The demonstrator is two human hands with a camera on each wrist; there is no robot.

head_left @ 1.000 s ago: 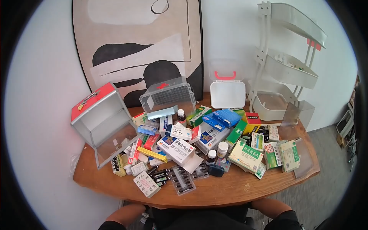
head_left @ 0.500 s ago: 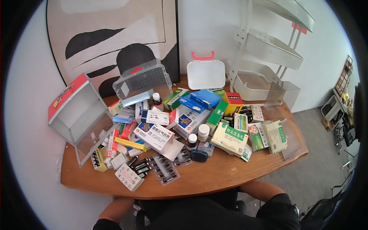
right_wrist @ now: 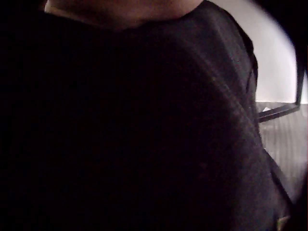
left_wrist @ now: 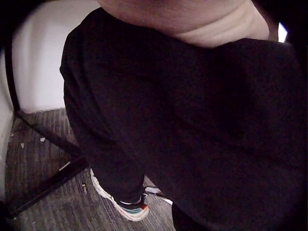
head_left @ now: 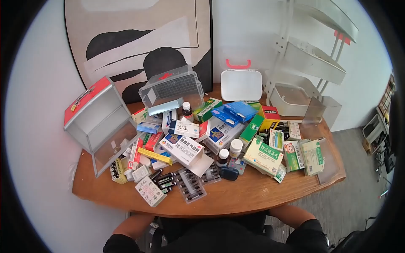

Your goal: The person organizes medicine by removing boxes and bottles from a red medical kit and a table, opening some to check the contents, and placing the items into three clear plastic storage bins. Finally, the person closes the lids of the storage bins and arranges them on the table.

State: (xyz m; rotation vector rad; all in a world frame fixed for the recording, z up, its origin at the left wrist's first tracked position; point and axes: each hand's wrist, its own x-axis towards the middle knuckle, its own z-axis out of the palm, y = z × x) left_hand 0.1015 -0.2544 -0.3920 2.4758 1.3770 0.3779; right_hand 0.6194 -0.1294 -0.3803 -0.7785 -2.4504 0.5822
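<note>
In the left wrist view, part of my left hand [left_wrist: 192, 19] rests at the top over black trousers [left_wrist: 168, 110]; its fingers are out of sight. At the top of the right wrist view, a strip of my right hand [right_wrist: 130, 10] lies against dark cloth [right_wrist: 134, 115]. Both forearms reach below the front edge of the wooden table [head_left: 253, 196] in the head view. Nearest that edge are a white flowered box [head_left: 150, 191], dark vials [head_left: 165, 180] and a plastic vial tray [head_left: 190, 185]. A large white medicine box [head_left: 182, 149] lies mid-pile.
Left stands a red-topped case [head_left: 95, 114], its clear door open. Behind are a clear bin [head_left: 172, 88] and a white box with a red handle [head_left: 241, 85]. Blue boxes [head_left: 240, 111], green-and-white packets [head_left: 263, 156] and bottles [head_left: 236, 148] crowd the table beside a tiered cart [head_left: 291, 99].
The head view swung right, then partly back left, so the table shifted in the picture. The things on the table keep their places, and both forearms stay below its edge.
</note>
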